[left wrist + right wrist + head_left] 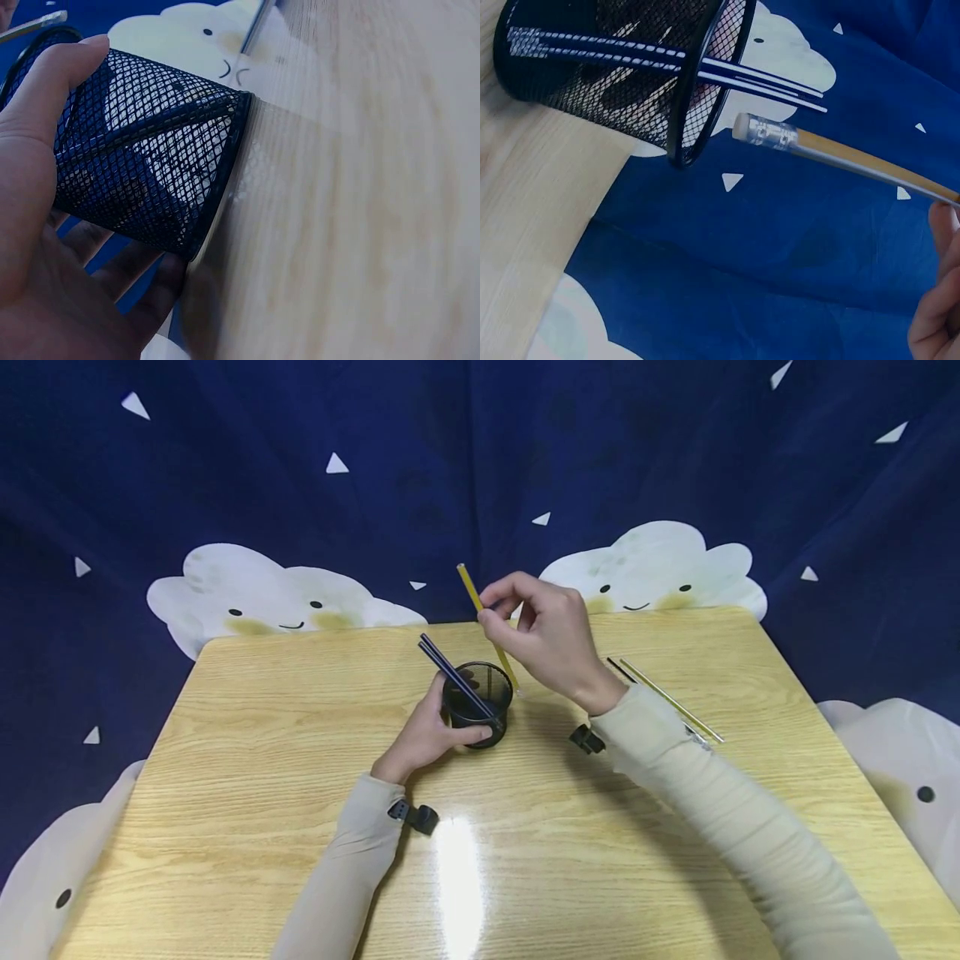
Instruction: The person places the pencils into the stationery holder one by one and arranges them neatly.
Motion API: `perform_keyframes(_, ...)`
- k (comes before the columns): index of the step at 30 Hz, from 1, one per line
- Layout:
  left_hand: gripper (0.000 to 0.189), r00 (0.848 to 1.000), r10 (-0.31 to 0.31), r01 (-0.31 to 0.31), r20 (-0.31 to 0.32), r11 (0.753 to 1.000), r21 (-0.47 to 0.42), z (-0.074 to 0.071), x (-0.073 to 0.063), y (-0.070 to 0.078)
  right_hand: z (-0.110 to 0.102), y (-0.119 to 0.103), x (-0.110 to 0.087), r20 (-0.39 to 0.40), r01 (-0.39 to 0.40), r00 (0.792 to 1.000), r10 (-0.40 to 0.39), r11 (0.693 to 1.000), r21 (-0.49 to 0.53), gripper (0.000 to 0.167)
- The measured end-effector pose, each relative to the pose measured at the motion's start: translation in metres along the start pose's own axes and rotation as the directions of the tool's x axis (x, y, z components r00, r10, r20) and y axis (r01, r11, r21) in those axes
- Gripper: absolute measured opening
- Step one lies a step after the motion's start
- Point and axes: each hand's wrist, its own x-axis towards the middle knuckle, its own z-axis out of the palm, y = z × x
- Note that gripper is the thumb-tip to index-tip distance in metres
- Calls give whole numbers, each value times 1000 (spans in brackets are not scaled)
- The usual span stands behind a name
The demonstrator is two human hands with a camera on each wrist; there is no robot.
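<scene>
A black mesh cup (478, 703) stands on the wooden table (262, 760), and my left hand (427, 731) grips its side, thumb along the mesh (142, 172). Two dark blue striped pencils (450, 672) lean out of the cup toward the upper left. My right hand (543, 631) pinches a yellow pencil (487, 627) above the cup, with its lower end just past the cup's right rim. In the right wrist view the yellow pencil's eraser end (761, 131) hangs just outside the cup's rim (705, 97), beside the blue pencils (667, 60).
Two more pencils, one dark and one yellow (671, 702), lie on the table to the right, partly under my right sleeve. A dark blue cloth with white clouds (262, 593) hangs behind and around the table.
</scene>
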Motion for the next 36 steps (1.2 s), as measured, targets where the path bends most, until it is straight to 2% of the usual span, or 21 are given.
perform_keyframes(21,99,1000,-9,9,-1,1000,1,0,-1,0,20,-6,-2,18,34,999,-35,999,38,8)
perform_keyframes(29,99,1000,-4,4,7,1000,-21,0,-2,-1,28,-1,-10,58,2,998,-3,1000,20,8)
perform_keyframes(36,98,1000,8,-8,29,1000,3,-1,0,-1,34,3,-17,98,-29,995,29,1000,-9,8)
